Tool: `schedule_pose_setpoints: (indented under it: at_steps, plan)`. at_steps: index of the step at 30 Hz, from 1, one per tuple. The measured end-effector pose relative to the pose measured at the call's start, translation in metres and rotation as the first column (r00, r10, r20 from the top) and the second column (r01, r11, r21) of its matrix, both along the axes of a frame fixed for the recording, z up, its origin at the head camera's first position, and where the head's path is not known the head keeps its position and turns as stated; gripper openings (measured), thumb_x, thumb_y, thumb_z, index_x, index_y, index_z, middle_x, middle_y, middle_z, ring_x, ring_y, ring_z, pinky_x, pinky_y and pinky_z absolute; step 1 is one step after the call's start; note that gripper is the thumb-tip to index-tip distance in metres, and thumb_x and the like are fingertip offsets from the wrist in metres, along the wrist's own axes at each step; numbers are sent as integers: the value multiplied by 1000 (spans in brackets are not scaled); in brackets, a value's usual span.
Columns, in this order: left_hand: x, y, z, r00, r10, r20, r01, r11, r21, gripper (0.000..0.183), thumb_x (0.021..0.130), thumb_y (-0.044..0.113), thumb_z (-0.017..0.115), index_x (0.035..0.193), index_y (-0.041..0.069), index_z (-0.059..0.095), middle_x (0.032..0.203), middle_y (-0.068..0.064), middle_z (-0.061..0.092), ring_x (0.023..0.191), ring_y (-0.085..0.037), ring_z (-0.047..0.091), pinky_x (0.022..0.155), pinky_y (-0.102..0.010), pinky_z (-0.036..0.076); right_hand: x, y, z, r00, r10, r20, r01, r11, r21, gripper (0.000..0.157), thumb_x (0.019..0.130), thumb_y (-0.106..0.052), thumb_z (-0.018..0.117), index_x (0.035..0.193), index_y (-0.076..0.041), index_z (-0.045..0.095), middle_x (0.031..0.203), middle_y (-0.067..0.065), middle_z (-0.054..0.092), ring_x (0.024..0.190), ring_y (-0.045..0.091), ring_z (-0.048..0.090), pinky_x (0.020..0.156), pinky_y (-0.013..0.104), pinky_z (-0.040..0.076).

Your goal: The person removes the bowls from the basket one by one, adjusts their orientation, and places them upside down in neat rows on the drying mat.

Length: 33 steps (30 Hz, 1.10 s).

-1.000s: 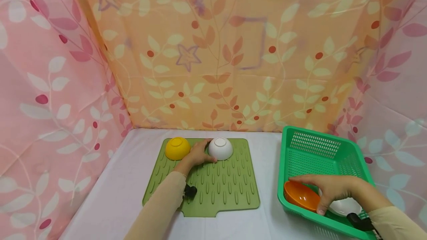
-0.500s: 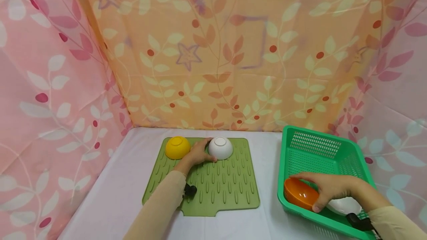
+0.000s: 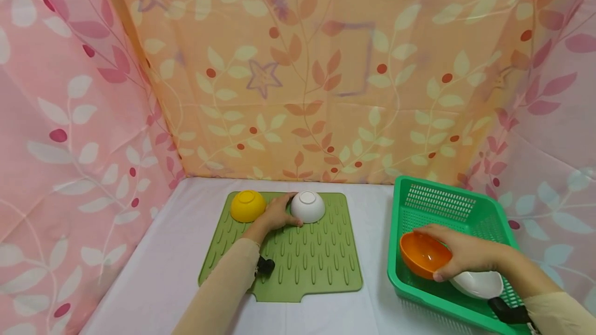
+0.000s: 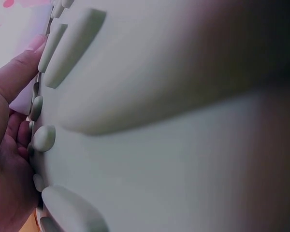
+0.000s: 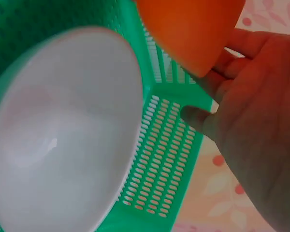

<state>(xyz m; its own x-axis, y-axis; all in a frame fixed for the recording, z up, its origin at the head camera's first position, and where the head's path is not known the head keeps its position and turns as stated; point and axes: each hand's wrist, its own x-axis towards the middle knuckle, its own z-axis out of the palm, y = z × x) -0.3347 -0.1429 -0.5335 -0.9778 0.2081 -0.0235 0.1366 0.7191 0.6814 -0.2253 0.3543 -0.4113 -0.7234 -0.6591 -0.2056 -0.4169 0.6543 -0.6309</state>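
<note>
My left hand (image 3: 278, 214) grips a white bowl (image 3: 311, 208) that sits upside down on the green ridged drying mat (image 3: 321, 273). Its thumb and fingers spread round the bowl's left side. In the left wrist view, mat ridges (image 4: 77, 43) fill most of the picture, with the hand (image 4: 12, 92) at the left edge. Over in the green basket (image 3: 392, 242), my right hand (image 3: 472, 252) holds an orange bowl (image 3: 421, 257) by its rim, tilted with its inside showing. Below that hand, a second white bowl (image 3: 479, 286) lies tilted in the basket, large in the right wrist view.
A yellow bowl (image 3: 248, 207) stands upside down on the mat's far left corner, just left of my left hand. White cloth (image 3: 372, 221) covers the table between mat and basket. Patterned curtains (image 3: 298, 92) close off the back and both sides.
My right hand has raised the orange bowl off the basket's near left corner, shifting it slightly away from me. The left hand and its white bowl have stayed put.
</note>
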Motion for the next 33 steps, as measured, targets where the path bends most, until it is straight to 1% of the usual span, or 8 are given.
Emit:
schedule_pose_setpoints:
  at_steps: [3, 6, 10, 12, 19, 23, 26, 33]
  plan:
    - [-2, 1, -2, 1000, 4, 10, -4, 1000, -14, 103, 73, 43, 93, 159, 26, 38, 158, -7, 45, 139, -33, 37, 115, -63, 25, 3, 2, 4, 998, -33, -47, 33, 999, 10, 90, 79, -38, 84, 152, -5, 41, 152, 25, 36, 112, 21, 52, 76, 26, 56]
    - [-2, 1, -3, 1000, 9, 23, -9, 999, -31, 104, 73, 44, 92, 159, 27, 36, 159, -6, 44, 140, -33, 37, 115, -62, 26, 6, 3, 9, 992, -55, -117, 59, 998, 27, 89, 79, -40, 84, 151, -5, 43, 152, 26, 38, 112, 28, 54, 74, 26, 56]
    - [1, 1, 2, 1000, 13, 23, -13, 1000, -16, 103, 72, 44, 92, 159, 28, 38, 159, -5, 45, 140, -34, 37, 114, -62, 28, 10, 1, 17, 974, -70, -214, 80, 996, 40, 90, 77, -44, 85, 149, -6, 47, 148, 24, 43, 113, 32, 54, 72, 24, 56]
    - [3, 0, 4, 1000, 13, 23, -13, 1000, -8, 103, 71, 45, 93, 158, 28, 39, 158, -5, 45, 140, -34, 37, 114, -61, 29, 12, -2, 19, 968, -78, -241, 89, 995, 36, 90, 76, -46, 86, 148, -6, 48, 146, 21, 45, 112, 32, 54, 72, 24, 56]
    - [4, 0, 5, 1000, 8, 18, -8, 1000, -16, 103, 72, 48, 92, 158, 28, 39, 158, -6, 45, 140, -34, 37, 114, -62, 29, 20, -16, 29, 951, -87, -297, 96, 995, 16, 90, 74, -48, 88, 145, -7, 52, 143, 16, 47, 116, 34, 49, 71, 24, 56]
    - [4, -1, 4, 1000, 4, 5, -4, 1000, -16, 103, 72, 47, 92, 158, 25, 39, 158, -8, 45, 141, -35, 37, 115, -63, 27, 26, -24, 37, 949, -113, -295, 125, 992, 22, 92, 71, -51, 88, 145, -10, 52, 144, 14, 47, 121, 37, 46, 71, 23, 55]
    - [3, -1, 4, 1000, -1, 6, 1, 1000, -13, 103, 73, 46, 91, 159, 25, 38, 158, -8, 45, 142, -34, 37, 116, -63, 26, 33, -32, 39, 940, -124, -316, 142, 989, 34, 96, 70, -55, 89, 146, -11, 52, 145, 12, 47, 124, 38, 43, 72, 24, 55]
    - [0, 1, 1, 1000, 2, 10, -2, 1000, -12, 101, 74, 44, 91, 159, 28, 38, 158, -7, 45, 142, -34, 37, 115, -64, 28, 46, -59, 37, 895, -154, -419, 188, 981, 40, 102, 65, -63, 89, 146, -11, 53, 142, 7, 52, 126, 33, 42, 76, 33, 54]
